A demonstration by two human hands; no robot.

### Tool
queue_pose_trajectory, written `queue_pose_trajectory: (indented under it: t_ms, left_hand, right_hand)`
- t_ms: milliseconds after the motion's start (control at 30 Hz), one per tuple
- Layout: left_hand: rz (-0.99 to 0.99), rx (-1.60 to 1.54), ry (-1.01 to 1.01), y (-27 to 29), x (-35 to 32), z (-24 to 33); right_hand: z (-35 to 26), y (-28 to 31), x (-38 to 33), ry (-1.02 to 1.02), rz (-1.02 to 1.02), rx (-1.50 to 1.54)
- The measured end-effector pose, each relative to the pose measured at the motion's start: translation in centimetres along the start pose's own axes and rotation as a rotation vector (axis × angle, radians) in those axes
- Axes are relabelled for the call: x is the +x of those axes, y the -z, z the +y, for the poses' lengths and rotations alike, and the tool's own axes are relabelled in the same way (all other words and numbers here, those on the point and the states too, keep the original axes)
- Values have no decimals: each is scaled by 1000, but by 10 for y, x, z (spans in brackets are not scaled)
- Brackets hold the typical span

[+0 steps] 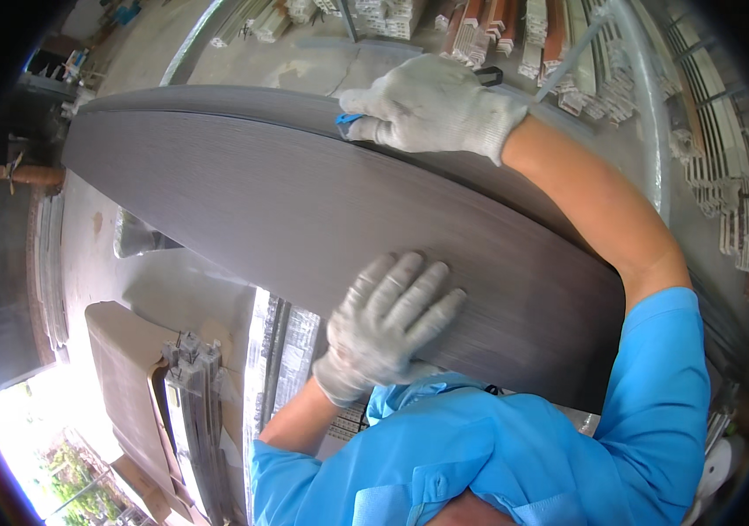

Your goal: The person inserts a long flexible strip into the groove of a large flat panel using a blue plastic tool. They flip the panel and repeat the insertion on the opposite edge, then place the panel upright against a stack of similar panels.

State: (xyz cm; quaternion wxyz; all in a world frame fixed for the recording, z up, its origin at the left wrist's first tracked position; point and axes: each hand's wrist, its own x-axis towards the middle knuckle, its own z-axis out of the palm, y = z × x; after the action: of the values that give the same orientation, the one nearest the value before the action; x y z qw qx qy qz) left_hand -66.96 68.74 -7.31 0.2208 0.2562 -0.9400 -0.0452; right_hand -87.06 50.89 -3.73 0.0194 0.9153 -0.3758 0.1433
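Note:
A long dark-grey board [243, 188] with a fine wood-like grain stretches across in front of me, from far left to near right. My left hand [389, 320], in a whitish knitted glove, lies flat on its near part with the fingers spread and holds nothing. At the board's far long edge is my gloved right hand [436, 103], its fingers closed round a small hand tool [349, 120]. The tool's blue end shows at the fingertips, against that edge. A black piece sticks out behind the hand; the glove hides the rest, so its exact kind is unclear.
Another dark panel [216, 95] runs along the board's far side. Bundles of long profiles [558, 53] lie on racks at the back and right, by a wrapped metal post [650, 114]. Brown cardboard [124, 368] and upright strips [195, 412] stand at lower left.

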Motion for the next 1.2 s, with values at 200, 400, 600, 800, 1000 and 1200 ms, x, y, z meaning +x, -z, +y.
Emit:
queue_pose_trajectory:
  t_ms: [200,400,600,800,1000,1200]
  left_hand:
    - [-83,49,94,6,1,6]
    - [-55,128,143,7,7,12]
    - [-87,157,144,6,6,13]
    - [-145,188,157,15,11,12]
    - [-186,97,204,23,14,17]
    - [-213,152,229,22,10,20]
  right_hand:
    - [7,26,-106,12,-6,15]
    - [-2,76,-241,-104,-14,-18]
    - [-4,115,-314,-202,-103,-21]
    - [11,91,-220,-138,-8,222]
    - [9,17,-36,-259,-157,228]
    - [-10,-9,25,-178,-78,-65]
